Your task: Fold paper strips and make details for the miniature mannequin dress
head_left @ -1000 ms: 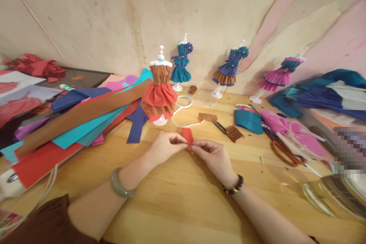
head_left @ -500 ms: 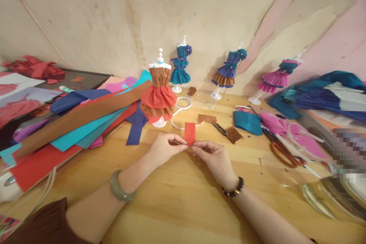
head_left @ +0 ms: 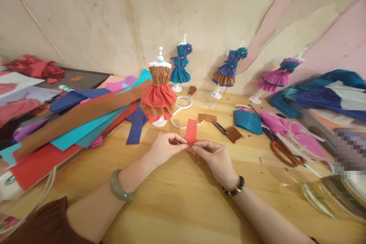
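Between my two hands stands a small red strip (head_left: pixel 191 131), paper or fabric, I cannot tell which. My left hand (head_left: pixel 166 148) pinches its lower left corner between thumb and fingers. The lower right corner is pinched in my right hand (head_left: pixel 214 158). The strip's bottom edge is partly covered by the fingertips. Just beyond, a mini dress form (head_left: pixel 159 87) wears a brown gathered bodice over a red and brown ruffled skirt. A flat brown piece (head_left: pixel 207 117), black-handled tweezers (head_left: pixel 219 127) and a pleated brown piece (head_left: pixel 234 134) lie past my right hand.
Several more dressed forms, one a teal dress (head_left: pixel 180 63), line the wall. Long coloured strips (head_left: pixel 85 122) pile up at left. Orange-handled scissors (head_left: pixel 286 154), a folded teal piece (head_left: pixel 247 122) and pink pieces (head_left: pixel 297 133) lie at right, near a clear glass container (head_left: pixel 323 198).
The red strip has tilted slightly, its top leaning right and reaching a little higher. Both hands keep their pinch in nearly the same place.
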Available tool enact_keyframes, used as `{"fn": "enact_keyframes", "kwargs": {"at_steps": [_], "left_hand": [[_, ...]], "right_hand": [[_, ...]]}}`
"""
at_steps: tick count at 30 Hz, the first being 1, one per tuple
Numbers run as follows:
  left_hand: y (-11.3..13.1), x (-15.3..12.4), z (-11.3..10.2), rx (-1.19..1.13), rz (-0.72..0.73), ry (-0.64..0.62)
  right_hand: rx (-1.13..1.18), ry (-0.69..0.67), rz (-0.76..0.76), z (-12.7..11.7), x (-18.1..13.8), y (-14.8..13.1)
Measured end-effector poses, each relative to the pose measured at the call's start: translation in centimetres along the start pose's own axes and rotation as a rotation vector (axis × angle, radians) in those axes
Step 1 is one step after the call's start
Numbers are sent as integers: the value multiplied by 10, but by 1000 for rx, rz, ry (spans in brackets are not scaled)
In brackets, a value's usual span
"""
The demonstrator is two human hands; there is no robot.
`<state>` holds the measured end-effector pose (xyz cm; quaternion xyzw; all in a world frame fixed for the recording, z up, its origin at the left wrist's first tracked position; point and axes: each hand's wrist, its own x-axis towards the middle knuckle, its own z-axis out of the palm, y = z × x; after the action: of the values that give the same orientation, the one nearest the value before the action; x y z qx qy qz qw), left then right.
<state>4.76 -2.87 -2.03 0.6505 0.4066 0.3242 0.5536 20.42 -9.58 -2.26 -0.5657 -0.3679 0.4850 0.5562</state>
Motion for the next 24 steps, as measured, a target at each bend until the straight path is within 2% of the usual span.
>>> {"fn": "enact_keyframes", "kwargs": {"at_steps": [10,16,24], "left_hand": [[1,0,1,-29,-7,12],[-2,1,1,-25,60,1],[0,-1,2,76,160,-2]], "right_hand": [[6,0,-33,0,0,3],[32,-2,-62,0,3,5],[-1,0,-194,1,4,10]]}}
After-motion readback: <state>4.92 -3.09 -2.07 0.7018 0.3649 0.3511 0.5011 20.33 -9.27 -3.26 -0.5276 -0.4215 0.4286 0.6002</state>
